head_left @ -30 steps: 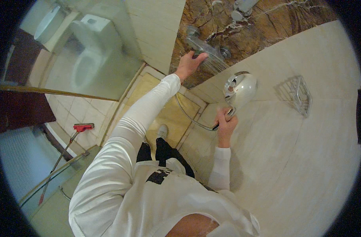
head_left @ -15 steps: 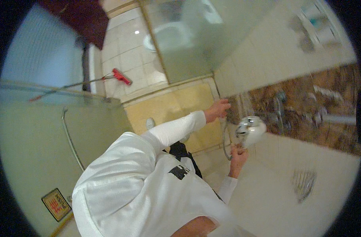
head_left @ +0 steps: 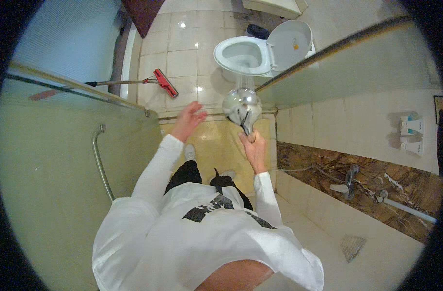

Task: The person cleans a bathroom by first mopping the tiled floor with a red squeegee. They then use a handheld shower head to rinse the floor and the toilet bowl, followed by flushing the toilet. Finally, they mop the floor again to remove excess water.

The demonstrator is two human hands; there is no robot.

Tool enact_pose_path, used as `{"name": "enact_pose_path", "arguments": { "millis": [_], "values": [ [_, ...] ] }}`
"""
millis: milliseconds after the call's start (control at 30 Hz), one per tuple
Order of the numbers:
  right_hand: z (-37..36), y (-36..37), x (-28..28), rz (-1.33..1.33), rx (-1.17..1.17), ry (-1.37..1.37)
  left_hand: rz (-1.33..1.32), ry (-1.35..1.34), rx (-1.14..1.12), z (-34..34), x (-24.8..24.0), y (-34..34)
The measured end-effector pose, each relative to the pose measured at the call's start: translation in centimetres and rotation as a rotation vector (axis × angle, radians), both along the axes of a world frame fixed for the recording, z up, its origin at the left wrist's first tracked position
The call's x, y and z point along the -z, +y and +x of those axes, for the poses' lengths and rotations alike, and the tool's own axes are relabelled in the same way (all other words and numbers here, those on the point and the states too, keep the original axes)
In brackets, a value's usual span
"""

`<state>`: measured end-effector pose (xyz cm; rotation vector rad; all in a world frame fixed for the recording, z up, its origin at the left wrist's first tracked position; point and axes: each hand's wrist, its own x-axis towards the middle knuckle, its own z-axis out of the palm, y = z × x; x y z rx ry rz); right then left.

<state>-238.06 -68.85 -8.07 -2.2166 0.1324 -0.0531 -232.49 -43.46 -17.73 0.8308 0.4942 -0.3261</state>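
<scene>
My right hand [head_left: 255, 151] grips the handle of a chrome shower head [head_left: 242, 107], held over the near side of the doorway. Faint streaks like water spray run from its far end toward the toilet [head_left: 231, 52], whose lid stands raised. A thin grey hose [head_left: 296, 169] leads from behind my right wrist toward the wall. To the left of the shower head, my left hand [head_left: 188, 121] is in the air, fingers apart, holding nothing. Below both hands lies the yellowish shower floor [head_left: 216, 140], where my shoes show.
A red-headed mop [head_left: 165, 83] lies beyond the frosted glass panel at left, which carries a metal bar handle [head_left: 101, 162]. Another glass panel [head_left: 338, 72] borders the toilet side. At right, a tap [head_left: 350, 183] sits on a brown marbled strip below white dispensers [head_left: 411, 135].
My view has turned toward the toilet. My right hand has carried the shower head away from the tap wall to the doorway. My left hand has drawn back from that wall, leftward.
</scene>
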Motion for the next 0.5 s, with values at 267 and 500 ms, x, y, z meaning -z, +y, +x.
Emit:
{"name": "enact_pose_path", "arguments": {
  "millis": [267, 500],
  "values": [
    [7.2, 5.4, 0.1, -0.049, 0.113, 0.014, -0.139, 0.219, -0.278, 2.1, 1.7, 13.1],
    [10.0, 9.3, 2.7, -0.014, -0.144, -0.027, -0.102, 0.232, -0.265, 1.5, 3.5, 13.8]
  ]
}}
